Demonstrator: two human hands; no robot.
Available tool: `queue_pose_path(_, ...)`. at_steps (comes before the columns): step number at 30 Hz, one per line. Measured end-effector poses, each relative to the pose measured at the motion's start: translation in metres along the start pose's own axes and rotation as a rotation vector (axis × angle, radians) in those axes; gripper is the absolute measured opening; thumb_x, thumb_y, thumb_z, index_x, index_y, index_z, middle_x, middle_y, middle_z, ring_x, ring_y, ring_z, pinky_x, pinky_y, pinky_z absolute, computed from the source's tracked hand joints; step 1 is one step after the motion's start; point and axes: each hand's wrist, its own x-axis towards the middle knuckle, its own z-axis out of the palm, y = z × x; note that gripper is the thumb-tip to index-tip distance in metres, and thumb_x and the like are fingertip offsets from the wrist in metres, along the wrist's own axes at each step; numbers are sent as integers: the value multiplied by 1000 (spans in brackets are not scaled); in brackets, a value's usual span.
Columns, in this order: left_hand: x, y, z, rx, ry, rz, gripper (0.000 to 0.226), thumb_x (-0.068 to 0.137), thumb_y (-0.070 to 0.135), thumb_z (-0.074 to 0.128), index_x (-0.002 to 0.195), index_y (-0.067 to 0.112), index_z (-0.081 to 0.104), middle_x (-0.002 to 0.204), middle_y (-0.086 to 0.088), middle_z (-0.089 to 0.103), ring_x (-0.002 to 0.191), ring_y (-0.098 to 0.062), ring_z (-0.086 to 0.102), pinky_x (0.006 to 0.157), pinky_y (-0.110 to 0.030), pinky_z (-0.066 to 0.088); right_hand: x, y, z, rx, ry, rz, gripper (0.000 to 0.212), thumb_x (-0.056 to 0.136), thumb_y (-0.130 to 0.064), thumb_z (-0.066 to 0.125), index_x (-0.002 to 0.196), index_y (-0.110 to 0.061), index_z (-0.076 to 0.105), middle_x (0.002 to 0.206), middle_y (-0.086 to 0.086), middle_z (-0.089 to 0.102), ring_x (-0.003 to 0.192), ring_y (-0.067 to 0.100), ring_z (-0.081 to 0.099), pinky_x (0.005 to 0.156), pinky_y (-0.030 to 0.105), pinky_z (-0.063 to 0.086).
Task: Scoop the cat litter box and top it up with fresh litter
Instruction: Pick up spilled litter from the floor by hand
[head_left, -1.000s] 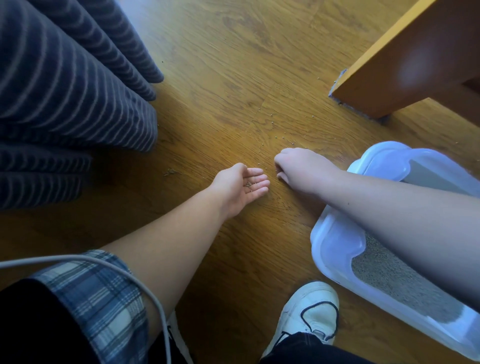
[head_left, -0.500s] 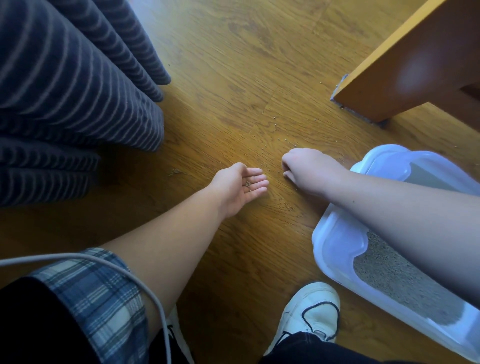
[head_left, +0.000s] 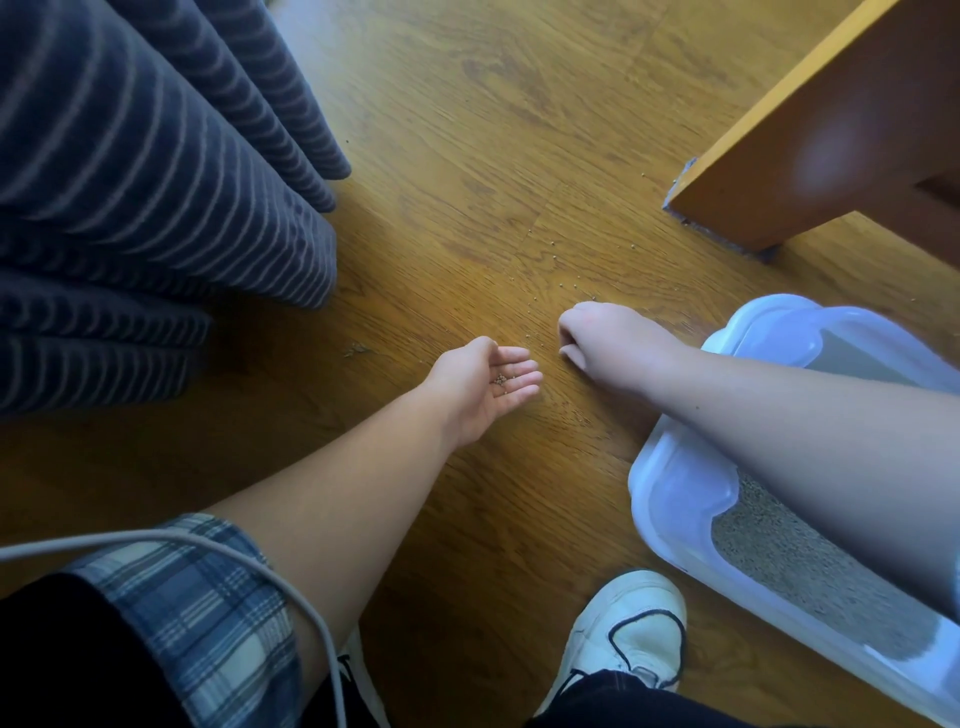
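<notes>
Fingers (head_left: 522, 375) of left hand (head_left: 483, 389) straight, palm up, a few litter grains (head_left: 501, 380) lying on them. Right hand (head_left: 608, 335) curled, tips on floor (head_left: 467, 156) among scattered grains (head_left: 556, 254); can't tell if it's pinching any. Under right forearm on floor: litter box (head_left: 670, 493), litter (head_left: 779, 561) inside.

No text, label, brand, number or sign can be read. The rim of the pale blue-white plastic litter box (head_left: 670, 499) is seen to be plain. No lettering can be made out on the white shoe with black lines (head_left: 623, 623), just beside the near corner of the box.
</notes>
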Motion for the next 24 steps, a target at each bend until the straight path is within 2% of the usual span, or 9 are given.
queue_pose_path(5,-2,-1,-3,2,6,-9,36,101,11,33,117,-6,60,113,-21,66,101,-29,68,76,-35,60,2,-4,-1,-43,-4,-27,10,98,-27,50,96,-19,56,101,1,56,97,26,58,78,41,52)
queue_pose_path(10,-3,-4,-4,32,1,-22,35,102,12,33,118,-4,60,114,-21,66,102,-30,68,81,-36,60,2,-14,-1,-148,3,-66,8,97,-16,45,89,-19,44,92,1,45,100,26,54,68,37,42)
queue_pose_path(12,-3,-6,-2,33,11,-24,34,101,11,34,115,-3,61,113,-21,67,101,-30,69,78,-36,60,2,-20,-3,-196,-1,-39,10,98,-11,42,96,-18,49,96,2,47,104,26,54,69,36,40)
queue_pose_path(16,-3,-6,-2,26,20,-19,33,100,11,34,109,-3,62,111,-21,66,99,-30,69,76,-36,60,3,-32,-7,-286,-18,-8,28,97,-3,39,116,-12,56,114,8,55,112,28,53,78,38,47)
queue_pose_path(24,-1,-3,-6,14,14,-10,33,100,11,34,110,-3,62,111,-20,67,99,-29,69,77,-36,60,-1,-32,-11,-292,-30,78,31,93,3,40,114,-9,58,114,10,57,110,32,56,76,38,44)
